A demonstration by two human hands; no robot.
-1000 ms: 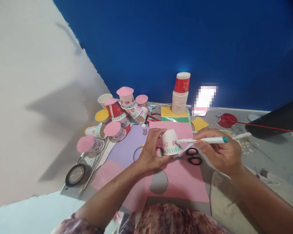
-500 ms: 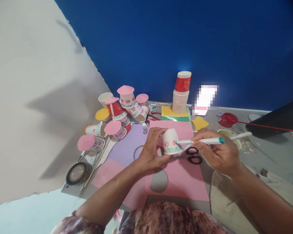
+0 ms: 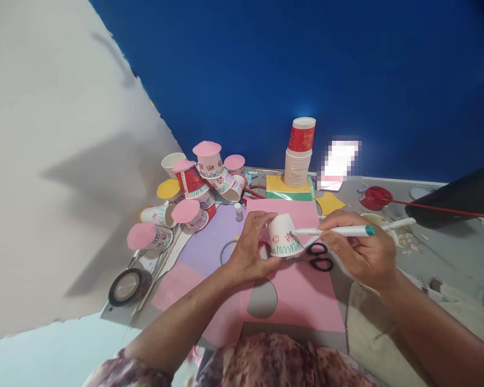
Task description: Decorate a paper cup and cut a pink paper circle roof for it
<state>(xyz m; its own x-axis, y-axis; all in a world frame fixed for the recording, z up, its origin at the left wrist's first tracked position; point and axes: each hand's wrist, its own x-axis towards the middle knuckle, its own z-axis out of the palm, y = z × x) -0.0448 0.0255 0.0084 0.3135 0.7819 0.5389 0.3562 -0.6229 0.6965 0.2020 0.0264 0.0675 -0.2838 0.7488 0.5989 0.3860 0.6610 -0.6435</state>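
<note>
Well, left hand [image 3: 248, 248] curled round cup [image 3: 281, 227], right hand [image 3: 365, 252] pinching pen [image 3: 349, 231].

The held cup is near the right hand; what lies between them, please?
In the head view, a white marker in the right hand reaches to the held cup; another slim white thing shows below the marker.

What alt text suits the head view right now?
The left hand holds an upside-down white cup marked in red and green; the right hand holds a green-ended marker to its side. Pink-topped cups cluster at left.
</note>
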